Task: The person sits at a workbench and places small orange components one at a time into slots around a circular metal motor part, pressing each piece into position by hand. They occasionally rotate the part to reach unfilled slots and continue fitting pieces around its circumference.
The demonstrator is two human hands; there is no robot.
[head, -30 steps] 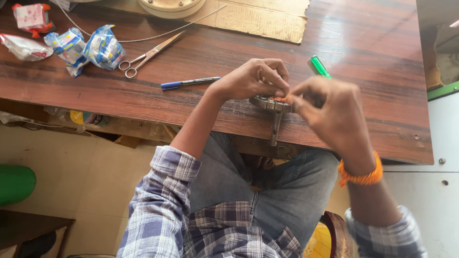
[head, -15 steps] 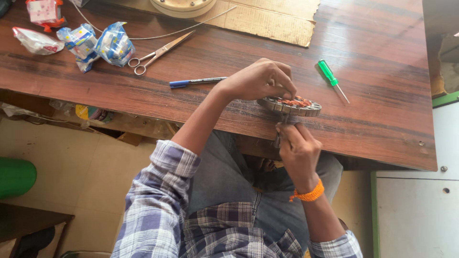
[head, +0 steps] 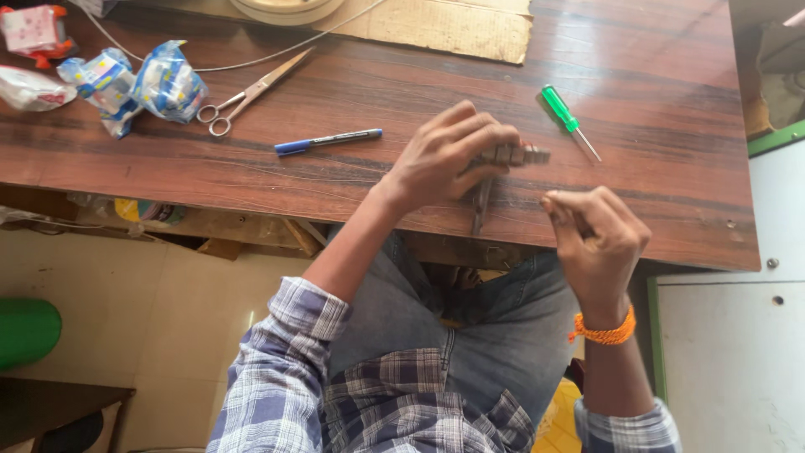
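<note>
Near the front edge of the wooden surface [head: 637, 75], the left hand [head: 444, 155] presses down with curled fingers around a small ridged metal part [head: 516, 155], pinning it to the wood. Just beside it, the right hand [head: 597, 239] is loosely curled, fingertips pinched together; whether it holds anything cannot be told. Farther out lie a green-handled screwdriver [head: 567, 119], a blue pen [head: 327, 141] and scissors [head: 251, 91].
</note>
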